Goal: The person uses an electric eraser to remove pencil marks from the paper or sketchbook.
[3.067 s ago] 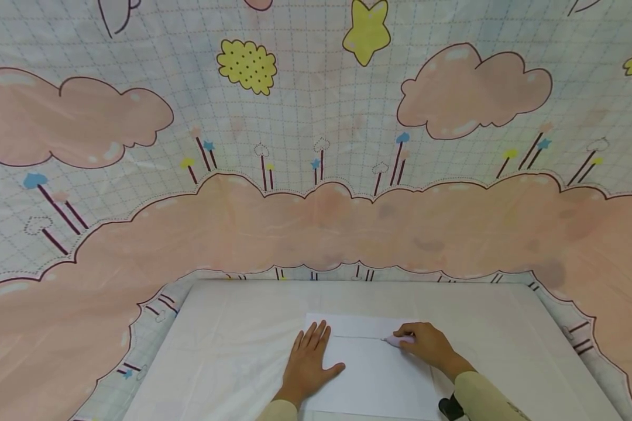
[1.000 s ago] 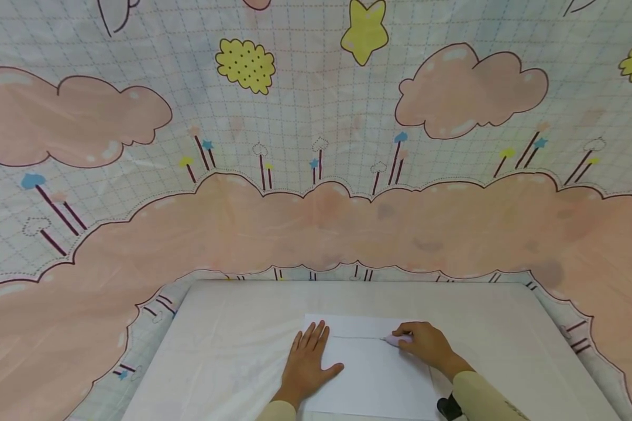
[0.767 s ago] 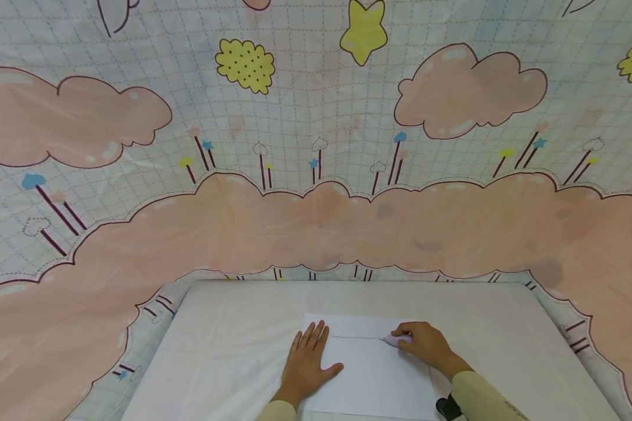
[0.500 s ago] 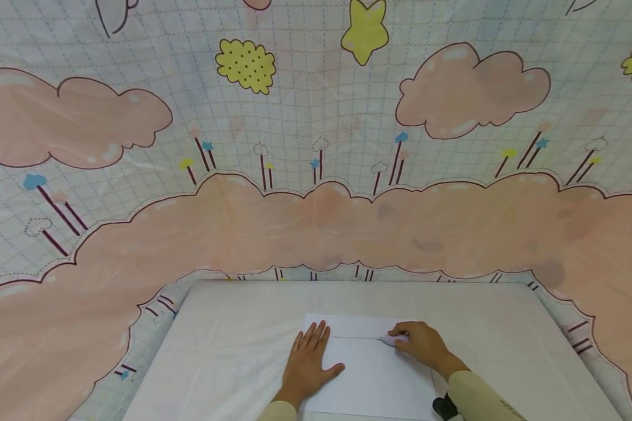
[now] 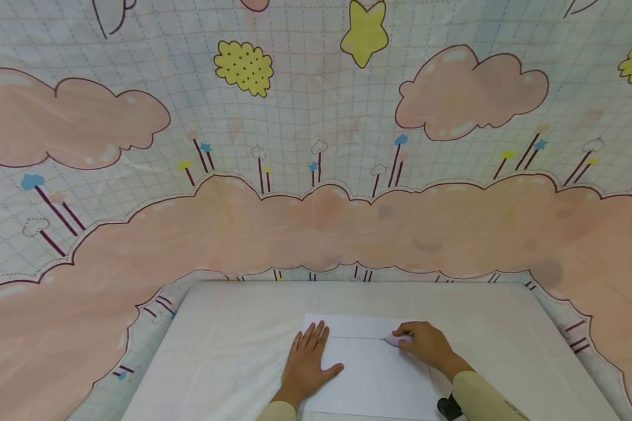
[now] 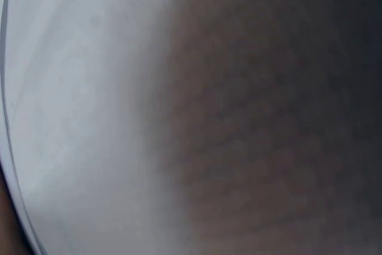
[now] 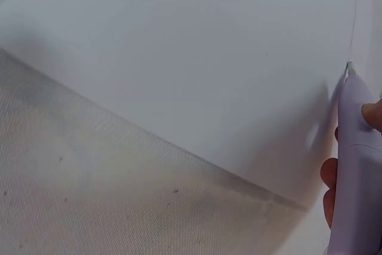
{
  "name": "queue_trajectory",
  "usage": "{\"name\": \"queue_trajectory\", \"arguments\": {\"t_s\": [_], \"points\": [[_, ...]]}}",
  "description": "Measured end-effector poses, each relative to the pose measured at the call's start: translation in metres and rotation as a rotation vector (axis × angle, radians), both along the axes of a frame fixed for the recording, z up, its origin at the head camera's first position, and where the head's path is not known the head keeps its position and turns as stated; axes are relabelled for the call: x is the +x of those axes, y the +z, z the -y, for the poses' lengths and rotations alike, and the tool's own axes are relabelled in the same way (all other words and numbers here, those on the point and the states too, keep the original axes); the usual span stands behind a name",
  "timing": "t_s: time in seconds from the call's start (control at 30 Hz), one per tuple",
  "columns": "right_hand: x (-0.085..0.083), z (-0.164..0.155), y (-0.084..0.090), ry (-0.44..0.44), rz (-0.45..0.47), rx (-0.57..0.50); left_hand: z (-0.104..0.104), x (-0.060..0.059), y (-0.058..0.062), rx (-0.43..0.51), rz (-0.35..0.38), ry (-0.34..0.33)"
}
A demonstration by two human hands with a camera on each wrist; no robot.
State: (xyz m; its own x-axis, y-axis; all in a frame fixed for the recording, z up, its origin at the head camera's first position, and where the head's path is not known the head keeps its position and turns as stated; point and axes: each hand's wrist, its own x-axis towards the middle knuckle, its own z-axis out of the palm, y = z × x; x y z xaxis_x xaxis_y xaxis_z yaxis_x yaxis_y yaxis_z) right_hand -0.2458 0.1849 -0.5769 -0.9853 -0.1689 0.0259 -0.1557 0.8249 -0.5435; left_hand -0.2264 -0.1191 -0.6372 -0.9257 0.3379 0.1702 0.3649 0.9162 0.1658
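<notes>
Lilac handheld tool (image 5: 401, 340): on the right half of the sheet, near its far edge. Its narrow tip (image 7: 350, 67) sits at the right end of a thin dark line (image 5: 355, 337). Body lies low and tilted, pointing left along the line, probably so the tip meets the paper at a shallow angle.

Right-hand grip (image 5: 426, 346) is gripping the tool, fingers (image 7: 329, 174) on one side of the barrel and another digit opposite. It's held close behind the nose, likely for fine tip control. Hand comes in from the right, so the line stays uncovered.

Left-hand grip (image 5: 306, 367) isn't holding anything: palm down, fingers extended, thumb out, lying across the left edge of the white sheet (image 5: 374, 380). Reads as a hold-down, so the paper doesn't skate under the tip. It's clear of the line's left end. Left wrist view is too blurred to add anything.

Sheet lies flat on the white-covered bench (image 5: 232, 333), square in front of the person. Another edge shows below its near side; can't tell what. Dark rounded object (image 5: 449, 407) by the right sleeve (image 5: 484, 397), not identifiable. Cloud-print cloth (image 5: 305, 228) behind.
</notes>
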Motion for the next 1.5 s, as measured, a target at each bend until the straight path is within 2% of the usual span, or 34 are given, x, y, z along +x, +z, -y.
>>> {"name": "queue_trajectory", "arguments": {"t_s": [0.23,0.6,1.03,1.27,1.5], "points": [[0.001,-0.002,0.002,0.002,0.001,-0.006,0.001,0.001,0.0,0.01,-0.013,-0.003],[-0.002,0.003,-0.003,0.04,-0.032,-0.008,0.0,0.002,0.005,0.032,0.01,-0.02],[-0.004,0.013,-0.005,0.043,-0.043,-0.007,0.001,0.001,0.002,0.017,0.003,-0.01],[-0.002,0.011,-0.002,0.04,-0.039,0.007,-0.002,0.001,0.001,-0.002,0.004,-0.008],[-0.001,0.001,0.0,0.035,-0.041,0.017,-0.003,0.003,0.003,0.024,-0.006,-0.004]]}}
